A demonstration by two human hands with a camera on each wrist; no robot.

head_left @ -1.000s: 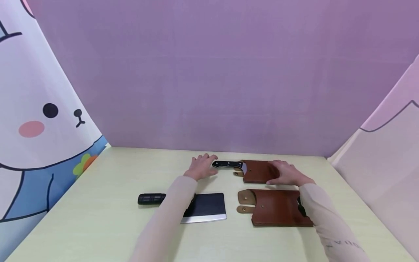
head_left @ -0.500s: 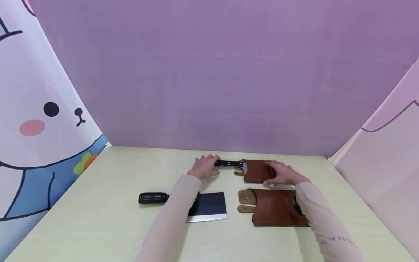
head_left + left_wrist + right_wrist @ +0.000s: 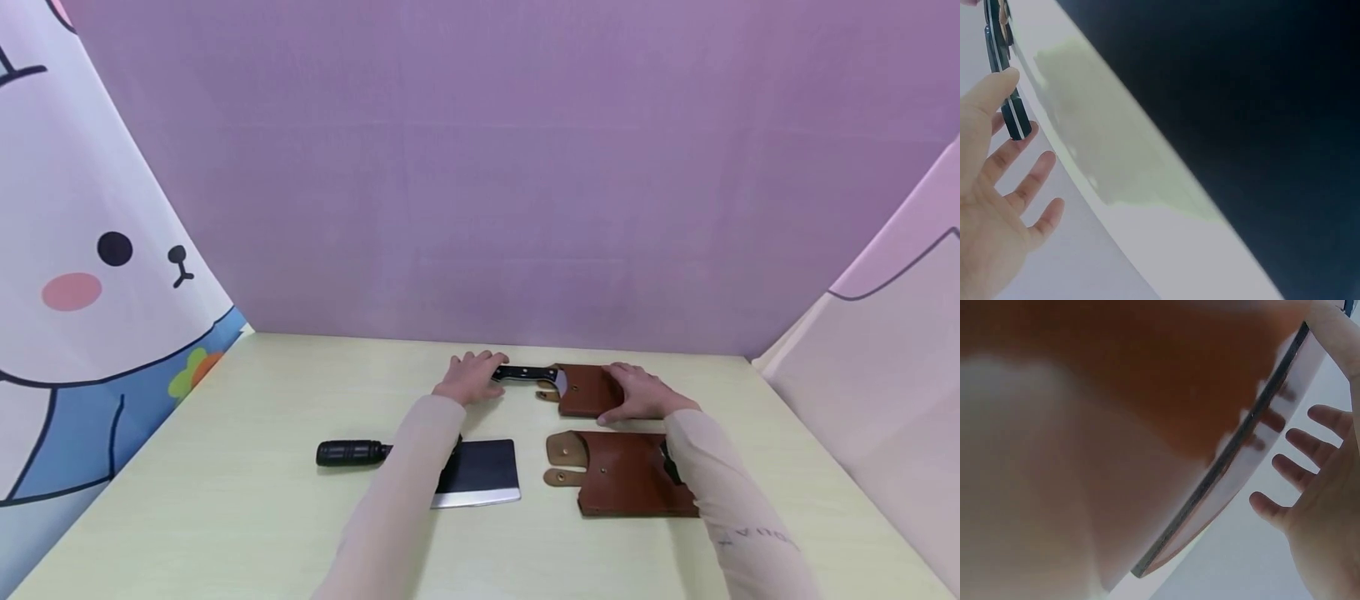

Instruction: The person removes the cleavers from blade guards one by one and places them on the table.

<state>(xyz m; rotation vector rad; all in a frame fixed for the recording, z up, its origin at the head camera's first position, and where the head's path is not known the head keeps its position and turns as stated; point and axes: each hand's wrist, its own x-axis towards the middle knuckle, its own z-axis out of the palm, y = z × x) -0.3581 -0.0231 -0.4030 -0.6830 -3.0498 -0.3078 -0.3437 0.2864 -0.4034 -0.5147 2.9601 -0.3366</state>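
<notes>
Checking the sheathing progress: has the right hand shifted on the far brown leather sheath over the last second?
Yes. The right hand slid leftward along the far brown leather sheath, toward the black knife handle.

You see two brown leather sheaths (image 3: pixel 626 473), a black-handled cleaver (image 3: pixel 480 475), a pale green tabletop (image 3: pixel 247 500) and a purple backdrop (image 3: pixel 487 167).

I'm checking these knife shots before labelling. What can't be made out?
- Far knife: blade hidden inside the far sheath, head view.
- Near cleaver: handle junction covered by the left sleeve.
- Near sheath: right edge behind the right forearm.
- Right wrist view: blurred, too close.
</notes>
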